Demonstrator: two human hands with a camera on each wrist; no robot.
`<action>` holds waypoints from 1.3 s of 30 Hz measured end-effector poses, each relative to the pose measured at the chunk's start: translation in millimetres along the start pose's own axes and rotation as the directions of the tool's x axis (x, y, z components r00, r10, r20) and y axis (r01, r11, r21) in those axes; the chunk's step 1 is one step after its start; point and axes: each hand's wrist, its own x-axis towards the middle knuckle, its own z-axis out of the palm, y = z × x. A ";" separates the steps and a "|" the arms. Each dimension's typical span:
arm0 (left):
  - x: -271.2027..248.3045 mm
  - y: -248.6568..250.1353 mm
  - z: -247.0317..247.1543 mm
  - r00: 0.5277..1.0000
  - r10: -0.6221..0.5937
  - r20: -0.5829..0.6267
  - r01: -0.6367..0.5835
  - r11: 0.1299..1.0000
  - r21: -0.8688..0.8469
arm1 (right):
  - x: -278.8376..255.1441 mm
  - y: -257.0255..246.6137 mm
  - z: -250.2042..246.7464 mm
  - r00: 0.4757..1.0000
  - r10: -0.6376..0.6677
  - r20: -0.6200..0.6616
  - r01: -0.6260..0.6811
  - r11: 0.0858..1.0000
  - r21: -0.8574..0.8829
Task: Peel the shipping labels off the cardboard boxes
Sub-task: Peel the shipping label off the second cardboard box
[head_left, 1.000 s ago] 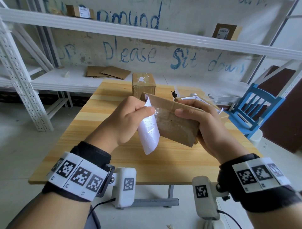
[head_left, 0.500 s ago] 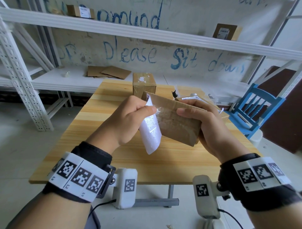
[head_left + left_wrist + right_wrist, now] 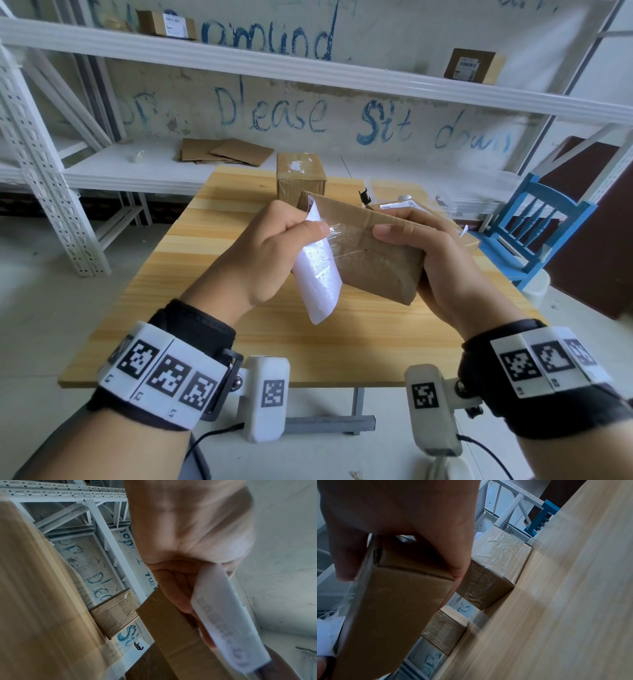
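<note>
Left hand [image 3: 274, 250]: thumb and curled fingers pinch the white rectangular paper shipping label [image 3: 318, 277] near its top. Right hand [image 3: 442, 260]: wrapped around the right end of the flat brown cardboard box [image 3: 376, 260], thumb on the upper face, fingers underneath; box held tilted above the table.

Change over the last second: small. The label hangs a little further down and away from the box face than before, blank side toward the head camera. A strip of clear tape film [image 3: 339, 240] stretches between the label and the cardboard. The label's upper edge near the box's far left corner looks attached, though the left hand partly hides that spot. Judgement: peel on this box is mostly done; the remaining bond is the top edge plus the tape. A steady pull away from the box should free it; the tape may tear the paper or lift cardboard fibre.

Surface: light wooden slatted table [image 3: 191, 308]. On it, behind the hands, a small upright taped brown cardboard box [image 3: 300, 178] and, to the right, another brown box with a white label [image 3: 404, 206].

Room: white metal shelving [image 3: 44, 192] along a wall with blue handwriting; flattened cardboard pieces [image 3: 226, 152] on a lower shelf; two labelled boxes on the top shelf [image 3: 168, 24]; blue wooden chair [image 3: 541, 219] at right.
</note>
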 end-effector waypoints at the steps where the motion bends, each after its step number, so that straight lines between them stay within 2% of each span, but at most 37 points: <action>1: -0.2 0.5 -0.1 1.000 0.002 0.007 -0.002 1.000 -0.005 | 0.1 0.1 -0.1 1.000 0.004 -0.003 -0.004 1.000 -0.001; 18: -6.8 9.2 3.3 0.996 -0.055 -0.065 0.051 0.997 -0.053 | 0.3 -0.3 -1.1 0.999 0.032 -0.013 -0.032 0.999 -0.003; 29: -4.9 6.9 8.1 0.968 -0.201 -0.150 0.173 0.968 -0.179 | 0.5 -2.9 -2.5 0.999 0.024 -0.037 -0.024 1.000 0.015; 33: -5.8 10.7 11.8 0.972 -0.184 -0.148 0.145 0.959 -0.241 | -0.3 -5.3 -3.1 1.000 0.016 -0.027 -0.014 0.998 0.056; 39: -4.9 10.9 11.9 0.970 -0.208 -0.130 0.173 0.955 -0.242 | 0.9 -5.3 -4.4 0.999 0.010 -0.039 -0.008 0.998 0.059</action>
